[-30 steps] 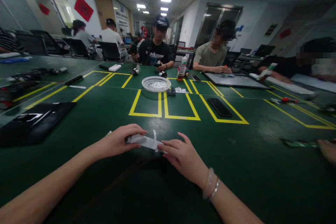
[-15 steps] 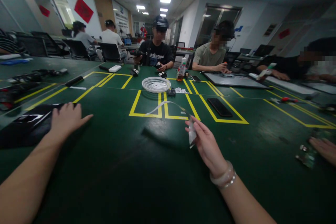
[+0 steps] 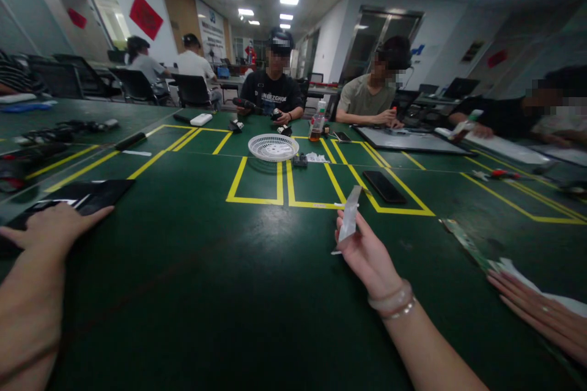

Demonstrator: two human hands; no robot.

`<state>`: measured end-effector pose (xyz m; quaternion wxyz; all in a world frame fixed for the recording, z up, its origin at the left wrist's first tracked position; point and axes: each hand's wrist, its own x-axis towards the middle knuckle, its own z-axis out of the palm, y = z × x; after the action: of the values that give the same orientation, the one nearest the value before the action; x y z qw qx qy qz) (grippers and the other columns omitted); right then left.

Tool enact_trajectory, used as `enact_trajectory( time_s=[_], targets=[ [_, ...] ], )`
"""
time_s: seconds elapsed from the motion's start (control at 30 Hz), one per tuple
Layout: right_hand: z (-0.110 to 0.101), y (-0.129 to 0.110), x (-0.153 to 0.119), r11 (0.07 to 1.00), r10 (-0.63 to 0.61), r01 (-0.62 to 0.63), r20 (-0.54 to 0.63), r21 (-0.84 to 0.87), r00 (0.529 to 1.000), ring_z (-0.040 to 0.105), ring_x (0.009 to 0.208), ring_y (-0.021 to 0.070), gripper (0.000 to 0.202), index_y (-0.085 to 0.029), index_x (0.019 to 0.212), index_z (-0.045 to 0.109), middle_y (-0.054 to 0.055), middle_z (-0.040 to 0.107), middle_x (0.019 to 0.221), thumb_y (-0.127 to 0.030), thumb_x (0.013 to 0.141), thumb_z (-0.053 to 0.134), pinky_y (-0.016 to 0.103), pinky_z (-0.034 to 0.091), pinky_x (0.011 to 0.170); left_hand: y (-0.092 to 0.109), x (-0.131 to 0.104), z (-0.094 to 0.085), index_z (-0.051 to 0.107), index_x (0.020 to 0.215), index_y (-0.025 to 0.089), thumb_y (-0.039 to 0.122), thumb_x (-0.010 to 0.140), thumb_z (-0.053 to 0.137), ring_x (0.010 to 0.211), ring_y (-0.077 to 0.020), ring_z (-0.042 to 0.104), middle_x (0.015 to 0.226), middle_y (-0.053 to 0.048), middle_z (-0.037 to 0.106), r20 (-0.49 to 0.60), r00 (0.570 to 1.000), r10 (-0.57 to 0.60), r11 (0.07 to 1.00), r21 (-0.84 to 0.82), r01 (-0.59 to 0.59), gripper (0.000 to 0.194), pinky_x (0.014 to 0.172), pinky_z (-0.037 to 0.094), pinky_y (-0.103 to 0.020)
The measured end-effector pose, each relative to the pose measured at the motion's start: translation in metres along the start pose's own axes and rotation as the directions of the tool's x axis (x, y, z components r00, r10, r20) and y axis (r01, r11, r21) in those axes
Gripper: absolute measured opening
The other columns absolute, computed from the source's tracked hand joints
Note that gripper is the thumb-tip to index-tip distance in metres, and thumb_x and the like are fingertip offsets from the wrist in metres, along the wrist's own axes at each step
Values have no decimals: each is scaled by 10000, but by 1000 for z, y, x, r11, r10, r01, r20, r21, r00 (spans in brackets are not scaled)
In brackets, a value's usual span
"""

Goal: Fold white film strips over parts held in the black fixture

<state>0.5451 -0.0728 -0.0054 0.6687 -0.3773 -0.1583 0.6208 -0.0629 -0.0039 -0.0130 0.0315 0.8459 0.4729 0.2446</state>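
We have the strip (image 3: 350,218) raised off the desk (image 3: 229,293) and gripped in our right hand (image 3: 369,253), not yet set down, while our left hand (image 3: 49,229) is spread over the panel (image 3: 112,192), contact unconfirmed, nothing lifted there.

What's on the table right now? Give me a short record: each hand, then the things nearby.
Left hand: fingers spread, at the black flat object; contact unclear
Right hand: holding a pale strip, one end pointing up
Phone: lying flat inside a yellow-taped outline
Round white basket: farther back, near the bottle
Co-worker's hand: at the right edge, fingertips by a green board; grip unclear
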Motion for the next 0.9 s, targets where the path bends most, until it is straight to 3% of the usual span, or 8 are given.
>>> enact_trajectory(
  time_s=[0.13,0.23,0.3,0.4,0.47,0.63,0.73,0.9],
  targets=[
    [3,1,-3,999,29,-28,-8,41,1000,715,703,108,176,-249,1103,650,-6,752,911,-241,935,597,224,621,640,-26,-8,2,348,417,71,541,805,574,1388,-431,210,375,-101,442,-397,917,31,954,284,91,650,732,198,-536],
    [4,2,-3,998,58,-57,-2,26,998,712,685,109,145,-234,1059,663,-5,752,888,-266,935,597,233,623,644,-36,2,4,479,508,85,603,781,612,1392,-450,169,422,-92,493,-501,865,40,919,358,165,601,734,177,-532],
    [4,2,-2,998,60,-60,21,-5,998,712,694,109,141,-226,1040,670,-6,753,896,-272,919,614,231,622,659,-23,20,6,621,672,83,667,739,619,1345,-484,264,491,-99,558,-507,860,-46,915,325,240,588,758,180,-544],
    [2,2,-1,998,56,-56,28,-7,998,711,706,102,155,-236,1056,659,-12,756,940,-263,911,610,229,617,676,34,55,17,674,1077,48,743,659,629,1238,-476,434,851,-149,698,-361,906,-221,915,244,320,813,873,236,-558],
    [1,2,0,999,44,-44,24,-5,999,712,716,102,176,-248,1081,644,-15,757,964,-259,909,606,235,616,681,88,74,29,585,1293,61,736,708,624,1168,-427,525,1143,-175,655,-192,951,-240,939,203,278,894,991,270,-566],
    [1,0,-1,999,22,-20,58,-36,998,715,745,108,206,-273,1109,632,-23,754,960,-262,903,619,236,616,695,198,92,69,532,1354,171,609,733,761,1227,-371,513,1322,-130,566,105,994,22,999,43,-27,794,1162,81,-628],
    [3,-1,-2,1000,25,-25,50,-3,998,709,759,96,200,-272,1114,642,-19,745,966,-245,919,607,215,610,700,229,89,88,531,1350,194,537,711,826,1258,-348,493,1345,-122,550,186,970,154,988,-51,-147,783,1182,67,-602],
    [9,2,-5,986,-109,116,63,-117,992,704,896,112,304,-303,1172,655,-18,738,1056,-223,879,661,209,606,777,252,84,104,512,1368,210,479,703,869,1281,-336,475,1362,-121,536,197,947,255,963,-140,-230,801,1181,97,-606]
  ],
)
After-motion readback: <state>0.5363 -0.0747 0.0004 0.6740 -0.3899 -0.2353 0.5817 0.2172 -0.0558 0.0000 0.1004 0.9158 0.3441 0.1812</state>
